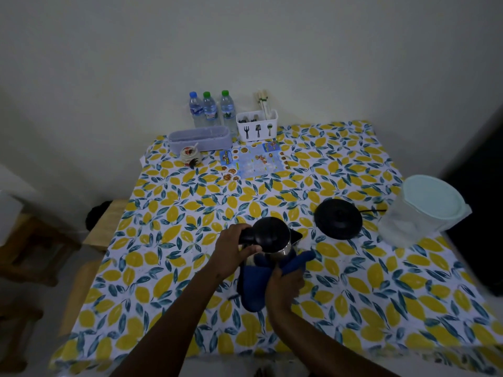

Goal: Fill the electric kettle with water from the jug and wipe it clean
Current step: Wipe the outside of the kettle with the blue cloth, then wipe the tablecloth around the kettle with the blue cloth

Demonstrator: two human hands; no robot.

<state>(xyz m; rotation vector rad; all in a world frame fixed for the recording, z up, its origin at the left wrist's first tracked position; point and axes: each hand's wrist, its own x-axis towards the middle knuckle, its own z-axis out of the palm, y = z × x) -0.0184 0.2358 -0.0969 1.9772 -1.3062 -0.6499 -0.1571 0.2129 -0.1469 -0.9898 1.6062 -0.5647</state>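
Note:
The electric kettle, steel with a black lid and handle, is near the middle of the table, lid shut. My left hand grips its black handle. My right hand holds a dark blue cloth pressed against the kettle's lower side. The kettle's round black base lies on the table to the right, with nothing on it. Further right stands the translucent jug with a pale green lid.
A lemon-print tablecloth covers the table. At the back stand three water bottles, a white cutlery caddy, a lilac box, a small jar and a menu sheet. Wooden stools stand to the left.

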